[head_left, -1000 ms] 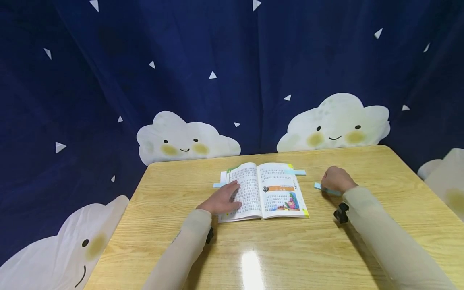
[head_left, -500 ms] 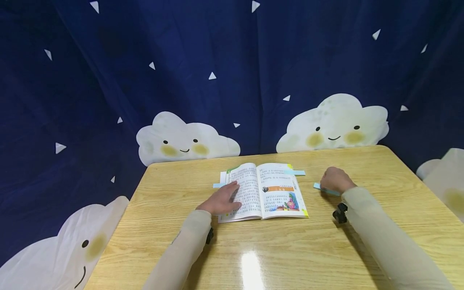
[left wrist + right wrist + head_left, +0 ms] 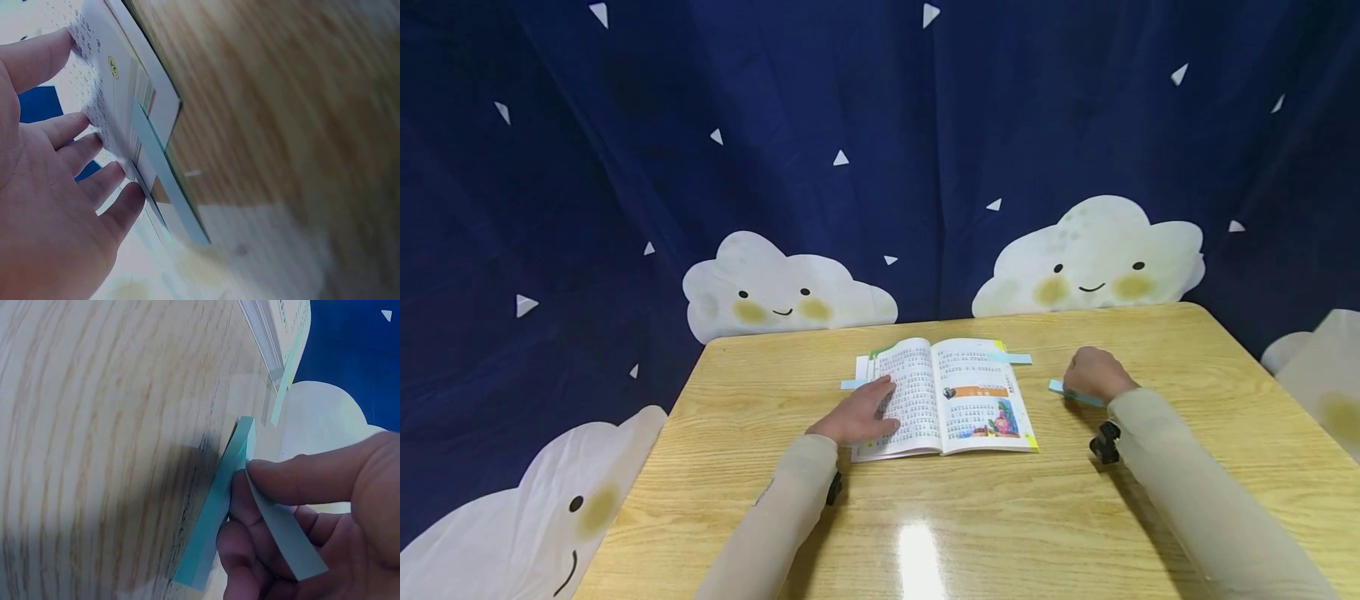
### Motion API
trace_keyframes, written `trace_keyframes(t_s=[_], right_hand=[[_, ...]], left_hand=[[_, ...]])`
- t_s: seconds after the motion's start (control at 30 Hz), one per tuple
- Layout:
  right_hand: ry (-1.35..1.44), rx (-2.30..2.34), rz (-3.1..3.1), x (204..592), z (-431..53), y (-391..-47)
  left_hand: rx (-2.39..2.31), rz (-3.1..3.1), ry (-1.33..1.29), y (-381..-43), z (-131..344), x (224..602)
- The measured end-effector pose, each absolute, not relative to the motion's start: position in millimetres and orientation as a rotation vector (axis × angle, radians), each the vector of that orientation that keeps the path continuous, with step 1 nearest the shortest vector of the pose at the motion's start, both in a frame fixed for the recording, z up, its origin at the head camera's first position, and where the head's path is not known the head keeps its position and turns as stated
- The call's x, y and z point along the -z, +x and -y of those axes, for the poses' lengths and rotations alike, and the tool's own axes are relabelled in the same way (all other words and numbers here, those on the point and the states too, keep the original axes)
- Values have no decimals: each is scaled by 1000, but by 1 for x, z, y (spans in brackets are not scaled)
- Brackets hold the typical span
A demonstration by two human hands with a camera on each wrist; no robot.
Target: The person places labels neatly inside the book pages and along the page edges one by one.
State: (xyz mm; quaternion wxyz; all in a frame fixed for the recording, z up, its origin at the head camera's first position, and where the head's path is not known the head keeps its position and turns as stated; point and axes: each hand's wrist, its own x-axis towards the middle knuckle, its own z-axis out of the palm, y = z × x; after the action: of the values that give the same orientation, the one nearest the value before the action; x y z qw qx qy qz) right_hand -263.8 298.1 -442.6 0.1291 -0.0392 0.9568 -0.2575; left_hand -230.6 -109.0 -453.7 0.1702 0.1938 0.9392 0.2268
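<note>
An open book (image 3: pixel 912 392) of printed text lies on the wooden table. My left hand (image 3: pixel 853 414) rests on its left page, fingers and thumb spread. In the left wrist view, light blue strips (image 3: pixel 165 169) stick out past the page edges by the little finger. Right of the book, my right hand (image 3: pixel 1097 373) is low over the table. The right wrist view has its thumb and forefinger pinching a pale sticky-note strip (image 3: pixel 287 540), which lifts away at an angle from a narrow light-blue sticky-note pad (image 3: pixel 209 515). The pad's edge is against the curled fingers.
Another light blue strip (image 3: pixel 1019 357) juts from the book's upper right edge. The wooden table (image 3: pixel 1000 525) reaches back to a dark blue curtain (image 3: pixel 820 100) printed with clouds. A black wrist device (image 3: pixel 1105 442) sits at the right cuff.
</note>
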Motion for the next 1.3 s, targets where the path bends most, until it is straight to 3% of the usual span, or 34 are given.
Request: trace_keyframes(t_s=[1.3], right_hand=[[-160,773,-2754,438,-297,-261]], left_hand=[[-641,-2678,558,-232,109,455]])
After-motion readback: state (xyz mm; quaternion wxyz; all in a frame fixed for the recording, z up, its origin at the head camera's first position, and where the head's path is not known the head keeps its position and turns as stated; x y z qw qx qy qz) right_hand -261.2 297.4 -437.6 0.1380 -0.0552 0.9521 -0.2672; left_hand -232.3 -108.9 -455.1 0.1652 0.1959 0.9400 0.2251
